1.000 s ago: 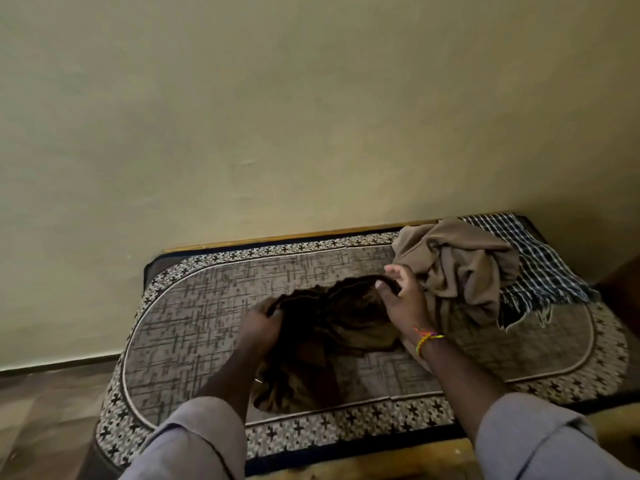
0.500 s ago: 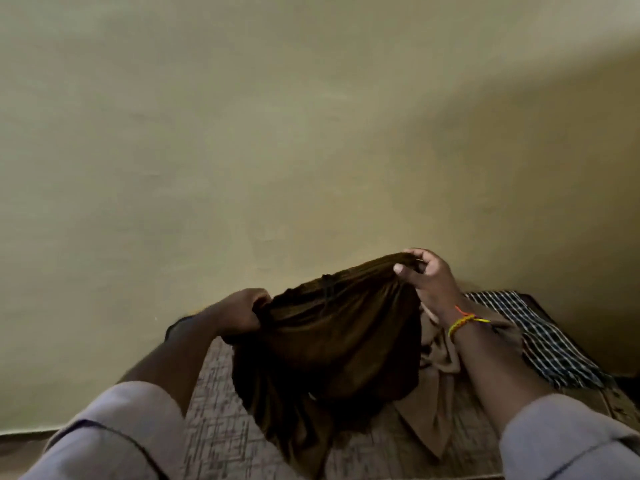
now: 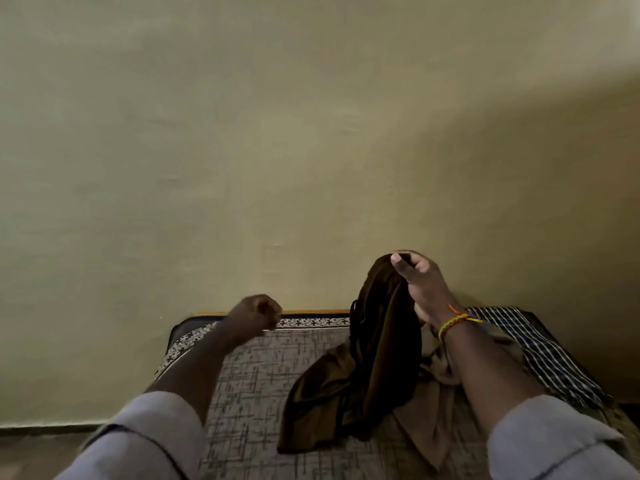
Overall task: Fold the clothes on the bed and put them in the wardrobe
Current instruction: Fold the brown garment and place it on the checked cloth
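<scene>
A dark brown garment [image 3: 374, 358] hangs from my right hand [image 3: 420, 289], which grips its top edge above the bed; its lower end drapes on the patterned mattress [image 3: 252, 393]. My left hand [image 3: 256, 315] is raised to the left of the garment, fingers curled into a fist with nothing visible in it. A tan garment [image 3: 433, 424] lies crumpled under and behind the brown one. A blue-and-white checked cloth [image 3: 540, 351] lies at the right end of the bed.
The bed stands against a plain yellowish wall [image 3: 311, 133]. Its wooden frame edge [image 3: 311, 311] shows at the back. Floor [image 3: 41, 452] is visible at the lower left. No wardrobe is in view.
My left hand has let go of the brown garment and moved left, closed. My right hand has lifted its end higher, so the garment now hangs from that hand alone.
</scene>
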